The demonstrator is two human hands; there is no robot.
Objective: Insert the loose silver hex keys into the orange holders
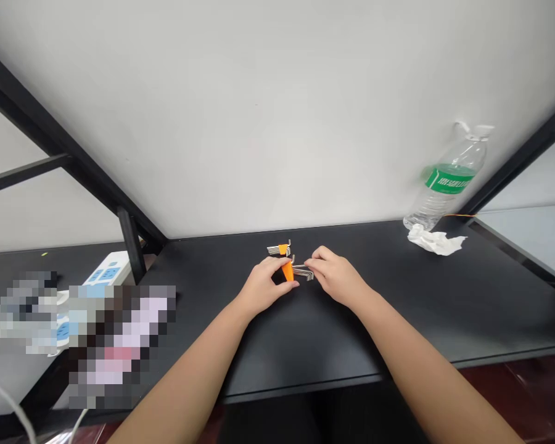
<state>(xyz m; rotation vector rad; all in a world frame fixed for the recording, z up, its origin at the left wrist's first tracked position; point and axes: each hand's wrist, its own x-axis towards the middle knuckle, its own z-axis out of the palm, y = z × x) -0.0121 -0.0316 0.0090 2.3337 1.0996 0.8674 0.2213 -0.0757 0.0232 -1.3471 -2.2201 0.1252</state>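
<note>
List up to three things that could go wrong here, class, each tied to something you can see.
1. The left hand and right hand pinch a small orange holder of hex keys; loose keys might slip out onto the table.
2. A second key set lies just behind the hands and could get knocked.
3. The bottle stands near the back corner by a crumpled tissue; a sweeping arm might tip it.

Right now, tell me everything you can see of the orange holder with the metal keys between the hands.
The orange holder looks plastic and tilts on the black table. Grey metal hex keys jut from it toward the right hand, whose fingers pinch them. The left hand grips the holder. A second orange set lies just behind, untouched.
</note>
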